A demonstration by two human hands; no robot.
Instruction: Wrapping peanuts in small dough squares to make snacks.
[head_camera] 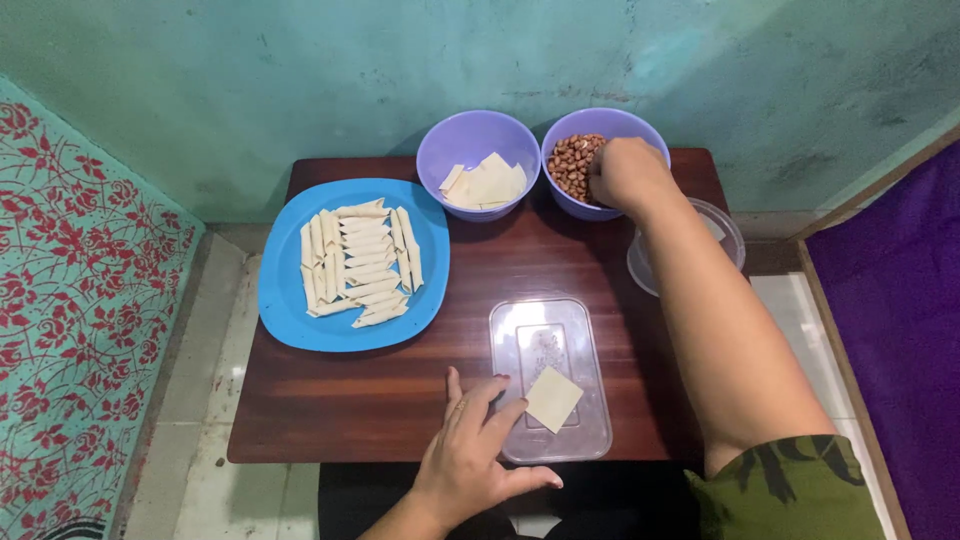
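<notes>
Your left hand [468, 455] lies flat, fingers [490, 392] spread and gripping nothing, at the bench's [400, 390] near edge, touching a clear lid [548, 380] that carries a square dough sheet [553, 399]. Your right hand [628, 172] reaches into the peanut bowl [640, 126] at the far edge, fingers curled among the nuts; whether they grip any, you cannot tell. Rolled pieces fill the blue plate [285, 290] near the left edge.

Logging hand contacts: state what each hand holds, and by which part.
Left hand holds nothing; its fingers rest on the clear tray near the pastry square. Right hand reaches into the peanuts; any grasp is hidden.
</notes>
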